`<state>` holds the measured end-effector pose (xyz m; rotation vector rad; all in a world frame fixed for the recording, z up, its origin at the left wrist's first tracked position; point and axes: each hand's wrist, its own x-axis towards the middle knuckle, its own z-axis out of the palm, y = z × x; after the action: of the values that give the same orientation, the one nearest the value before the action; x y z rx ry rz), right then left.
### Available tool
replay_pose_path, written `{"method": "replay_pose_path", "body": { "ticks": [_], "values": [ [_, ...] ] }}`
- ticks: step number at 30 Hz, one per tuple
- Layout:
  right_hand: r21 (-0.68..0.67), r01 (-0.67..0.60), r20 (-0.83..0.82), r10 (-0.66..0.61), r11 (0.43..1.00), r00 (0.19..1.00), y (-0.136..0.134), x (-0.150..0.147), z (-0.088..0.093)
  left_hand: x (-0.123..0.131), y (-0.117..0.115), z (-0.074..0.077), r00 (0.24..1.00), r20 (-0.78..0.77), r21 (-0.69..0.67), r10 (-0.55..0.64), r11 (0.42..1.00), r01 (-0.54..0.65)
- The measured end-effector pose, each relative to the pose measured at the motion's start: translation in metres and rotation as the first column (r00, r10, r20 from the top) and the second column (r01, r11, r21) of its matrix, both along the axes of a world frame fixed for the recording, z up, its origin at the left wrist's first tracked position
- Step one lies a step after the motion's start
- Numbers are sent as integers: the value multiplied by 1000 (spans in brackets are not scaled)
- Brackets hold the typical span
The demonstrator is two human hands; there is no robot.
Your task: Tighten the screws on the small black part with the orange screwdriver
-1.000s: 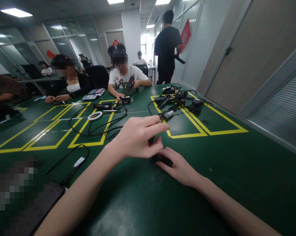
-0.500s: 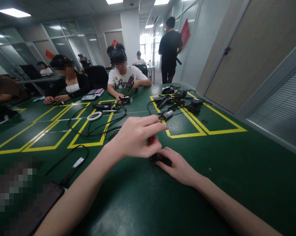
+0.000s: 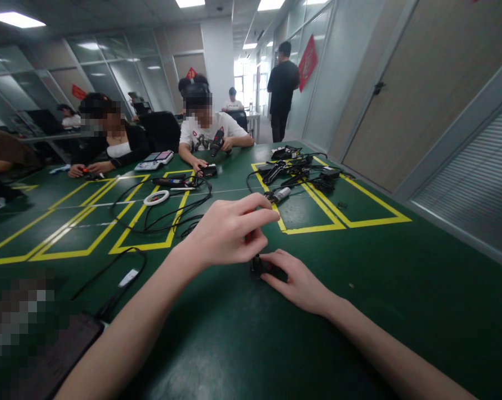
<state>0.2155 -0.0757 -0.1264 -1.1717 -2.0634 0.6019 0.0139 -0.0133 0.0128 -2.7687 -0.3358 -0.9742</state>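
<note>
My left hand (image 3: pixel 228 230) hovers over the green table (image 3: pixel 359 311), fingers pinched round a small red-handled tool (image 3: pixel 250 236) that points down. Under it lies a small black part (image 3: pixel 257 265), which my right hand (image 3: pixel 296 280) pins to the table with thumb and fingers curled round it. Most of the part is hidden by my fingers, and so is the tool's tip. Both forearms reach in from the bottom edge.
Yellow tape boxes mark the table. A heap of black cables and devices (image 3: pixel 295 172) lies at the far right, a white ring (image 3: pixel 156 197) and looped cables (image 3: pixel 163 214) at the centre left. Two seated people (image 3: pixel 205 130) work across the table; another person (image 3: pixel 281 89) stands beyond. A dark phone (image 3: pixel 68 344) lies near left.
My hands stay together on the part; the red tool turned a little in my left fingers. The standing person has walked farther away down the aisle.
</note>
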Motion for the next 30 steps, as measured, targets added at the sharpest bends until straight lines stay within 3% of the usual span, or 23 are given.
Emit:
{"method": "replay_pose_path", "body": {
  "ticks": [6,19,30],
  "values": [
    [-4,23,-3,-23,1000,1000,-1,-1,0,-1,2,-1,999,29,30,31,999,-31],
    [6,46,24,-47,999,999,-3,-5,4,0,0,1,999,32,-19,-17,1000,18],
    [69,-19,29,17,997,999,-1,-3,1,0,0,1,1000,18,-23,-8,1000,8]
  ]
}}
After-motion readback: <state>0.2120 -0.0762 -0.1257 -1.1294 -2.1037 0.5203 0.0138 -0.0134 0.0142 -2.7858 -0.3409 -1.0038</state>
